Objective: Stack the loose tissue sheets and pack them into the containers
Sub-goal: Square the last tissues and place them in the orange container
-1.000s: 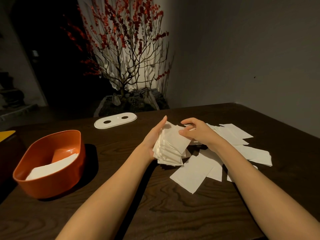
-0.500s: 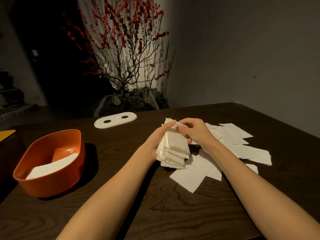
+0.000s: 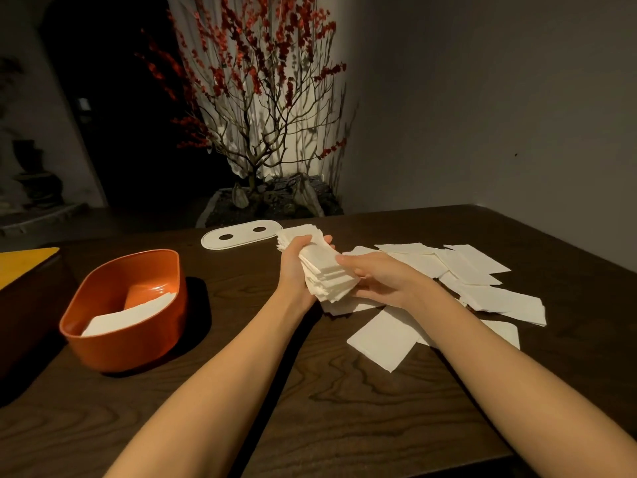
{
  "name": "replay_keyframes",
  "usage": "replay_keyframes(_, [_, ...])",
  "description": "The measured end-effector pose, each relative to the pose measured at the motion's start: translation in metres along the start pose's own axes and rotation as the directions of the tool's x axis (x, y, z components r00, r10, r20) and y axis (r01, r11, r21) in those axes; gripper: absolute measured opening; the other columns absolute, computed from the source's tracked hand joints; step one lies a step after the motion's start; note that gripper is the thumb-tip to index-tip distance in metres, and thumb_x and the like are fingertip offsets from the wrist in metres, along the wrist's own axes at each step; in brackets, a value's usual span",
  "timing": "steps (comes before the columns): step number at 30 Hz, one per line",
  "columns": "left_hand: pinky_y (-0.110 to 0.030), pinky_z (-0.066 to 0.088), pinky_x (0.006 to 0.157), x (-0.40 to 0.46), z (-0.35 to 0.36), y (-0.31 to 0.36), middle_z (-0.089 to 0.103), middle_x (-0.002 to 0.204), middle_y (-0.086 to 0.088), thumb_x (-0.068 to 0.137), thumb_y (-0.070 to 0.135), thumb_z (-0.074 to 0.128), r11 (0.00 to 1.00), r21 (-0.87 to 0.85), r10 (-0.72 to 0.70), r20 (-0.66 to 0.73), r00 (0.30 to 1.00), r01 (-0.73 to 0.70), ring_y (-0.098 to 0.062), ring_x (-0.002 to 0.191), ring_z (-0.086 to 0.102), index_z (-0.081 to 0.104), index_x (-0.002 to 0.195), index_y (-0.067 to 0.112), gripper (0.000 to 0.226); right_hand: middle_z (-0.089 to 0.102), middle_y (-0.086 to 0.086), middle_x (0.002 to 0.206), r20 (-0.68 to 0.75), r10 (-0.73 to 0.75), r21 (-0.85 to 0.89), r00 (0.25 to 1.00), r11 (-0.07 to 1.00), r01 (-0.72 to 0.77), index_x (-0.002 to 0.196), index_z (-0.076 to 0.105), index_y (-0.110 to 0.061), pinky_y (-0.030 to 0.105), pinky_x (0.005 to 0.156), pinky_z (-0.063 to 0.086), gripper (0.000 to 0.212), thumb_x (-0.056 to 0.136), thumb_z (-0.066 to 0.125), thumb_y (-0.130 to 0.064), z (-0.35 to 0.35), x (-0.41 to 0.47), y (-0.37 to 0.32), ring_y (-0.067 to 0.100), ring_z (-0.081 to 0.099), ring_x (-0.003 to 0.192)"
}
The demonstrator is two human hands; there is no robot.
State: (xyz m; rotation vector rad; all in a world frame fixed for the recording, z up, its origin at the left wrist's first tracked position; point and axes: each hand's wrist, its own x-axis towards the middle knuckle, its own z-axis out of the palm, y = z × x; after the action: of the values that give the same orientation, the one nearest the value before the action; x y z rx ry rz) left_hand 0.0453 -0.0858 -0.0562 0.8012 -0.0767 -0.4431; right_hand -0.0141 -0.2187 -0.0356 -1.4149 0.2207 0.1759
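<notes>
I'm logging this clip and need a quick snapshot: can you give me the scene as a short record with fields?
left hand: grips the tissue stack from its left side
right hand: holds the stack's right edge
loose sheets: scattered on the table, right of the hands
orange container: at left, white tissues lying inside
white lid: flat oval with two holes, behind the hands
backdrop: red-blossom branches

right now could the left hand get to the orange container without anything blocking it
Probably yes, once freed. The left hand grips the tissue stack together with the right hand, so it is busy. Between it and the orange container only bare dark table shows, nothing standing in the path.
</notes>
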Motion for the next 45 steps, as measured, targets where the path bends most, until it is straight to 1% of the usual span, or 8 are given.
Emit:
replay_keyframes(7, [-0.047, 0.053, 0.091, -0.019, -0.034, 0.012, 0.066, 0.118, -0.019, 0.090, 0.016, 0.061, 0.979, 0.162, 0.131, -0.040, 0.991, -0.123, -0.034, 0.104, 0.065, 0.060, 0.126, 0.005, 0.037, 0.068, 0.015, 0.106, 0.036, 0.124, 0.262, 0.992, 0.957, -0.129, 0.110, 0.060, -0.005, 0.040, 0.080, 0.053, 0.030, 0.082, 0.071, -0.004, 0.039, 0.001, 0.010, 0.028, 0.064, 0.099])
replay_keyframes(11, [-0.046, 0.054, 0.090, -0.036, -0.048, 0.022, 0.068, 0.113, -0.017, 0.090, 0.014, 0.062, 0.947, 0.267, 0.191, -0.025, 0.981, -0.178, -0.031, 0.102, 0.067, 0.055, 0.125, 0.009, 0.036, 0.065, 0.021, 0.112, 0.016, 0.105, 0.411, 0.994, 0.906, -0.102, 0.109, 0.058, -0.002, 0.043, 0.087, 0.054, 0.030, 0.082, 0.065, 0.008, 0.060, 0.005, 0.020, 0.033, 0.063, 0.105])
replay_keyframes(16, [-0.051, 0.047, 0.100, -0.042, -0.070, 0.038, 0.068, 0.118, -0.010, 0.063, 0.029, 0.086, 0.806, 0.544, 0.297, -0.030, 0.955, -0.233, -0.027, 0.109, 0.065, 0.061, 0.122, 0.013, 0.066, 0.063, 0.017, 0.120, -0.062, -0.048, 0.293, 0.997, 0.954, 0.064, 0.122, 0.056, -0.001, 0.035, 0.079, 0.053, 0.037, 0.087, 0.053, 0.013, 0.070, 0.014, 0.033, 0.029, 0.062, 0.103])
replay_keyframes(20, [-0.044, 0.048, 0.100, -0.044, -0.076, 0.041, 0.068, 0.116, -0.007, 0.077, 0.012, 0.077, 0.603, 0.755, 0.330, 0.060, 0.942, -0.259, -0.023, 0.109, 0.063, 0.064, 0.113, 0.014, 0.038, 0.063, 0.012, 0.117, -0.165, -0.272, 0.020, 0.948, 0.960, 0.279, 0.120, 0.055, -0.009, 0.027, 0.075, 0.053, 0.043, 0.083, 0.051, 0.014, 0.060, 0.015, 0.034, 0.015, 0.061, 0.094])
replay_keyframes(28, [-0.029, 0.053, 0.087, -0.043, -0.074, 0.032, 0.052, 0.123, -0.007, 0.077, 0.002, 0.077, 0.562, 0.783, 0.318, 0.091, 0.944, -0.265, -0.016, 0.106, 0.057, 0.037, 0.130, 0.013, 0.067, 0.048, 0.012, 0.133, -0.107, -0.333, -0.150, 0.937, 0.937, 0.316, 0.127, 0.046, -0.018, 0.038, 0.097, 0.046, 0.034, 0.093, 0.046, -0.021, 0.053, 0.014, 0.030, 0.022, 0.049, 0.116])
replay_keyframes(31, [-0.028, 0.048, 0.095, -0.041, -0.068, 0.024, 0.044, 0.130, -0.007, 0.076, 0.002, 0.077, 0.573, 0.775, 0.291, 0.109, 0.950, -0.265, -0.018, 0.117, 0.050, 0.019, 0.140, 0.013, 0.086, 0.047, 0.007, 0.139, -0.097, -0.260, -0.230, 0.961, 0.945, 0.233, 0.141, 0.037, -0.019, 0.044, 0.108, 0.040, 0.078, 0.081, 0.051, -0.065, 0.058, 0.019, 0.033, 0.022, 0.047, 0.125])
replay_keyframes(38, [-0.021, 0.036, 0.098, -0.041, -0.069, 0.032, 0.036, 0.126, 0.003, 0.075, 0.012, 0.081, 0.435, 0.853, 0.300, 0.163, 0.940, -0.287, -0.012, 0.116, 0.042, 0.012, 0.146, 0.016, 0.099, 0.061, 0.001, 0.102, -0.352, -0.377, -0.184, 0.857, 0.925, 0.332, 0.098, 0.061, -0.023, 0.034, 0.091, 0.046, 0.022, 0.096, 0.051, -0.042, 0.057, 0.031, 0.035, 0.019, 0.055, 0.105])
replay_keyframes(45, [-0.017, 0.033, 0.095, -0.039, -0.065, 0.032, 0.030, 0.130, 0.002, 0.075, 0.015, 0.081, 0.358, 0.884, 0.252, 0.219, 0.943, -0.301, -0.013, 0.120, 0.037, 0.010, 0.148, 0.015, 0.101, 0.055, -0.002, 0.089, -0.411, -0.334, -0.159, 0.848, 0.943, 0.294, 0.086, 0.058, -0.024, 0.037, 0.088, 0.049, 0.015, 0.096, 0.052, -0.034, 0.060, 0.033, 0.034, 0.017, 0.052, 0.097])
